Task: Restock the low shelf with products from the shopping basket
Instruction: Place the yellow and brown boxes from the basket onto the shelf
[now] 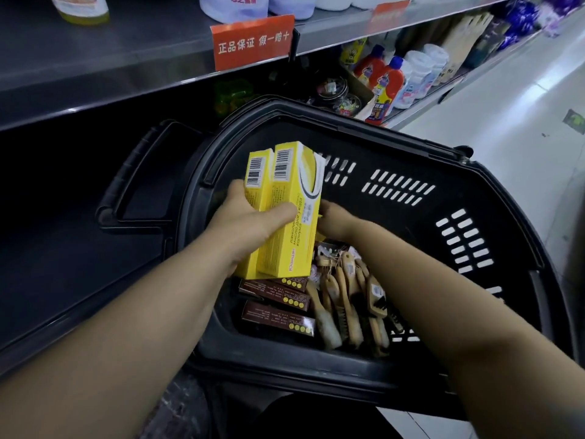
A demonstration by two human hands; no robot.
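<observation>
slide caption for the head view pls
Left hand holds two yellow boxes over the black shopping basket; right hand reaches behind them.

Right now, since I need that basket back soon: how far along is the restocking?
Nothing visibly placed on the dark low shelf yet. The left hand grips two yellow boxes above the basket; the right hand reaches behind them. Left inside: brown boxes and wooden brushes.

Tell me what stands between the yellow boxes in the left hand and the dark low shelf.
Only the basket rim and its folded-out handle lie between the yellow boxes, gripped by the left hand, and the low shelf. The boxes seem held above both. The shelf's inside is too dark to judge.
</observation>
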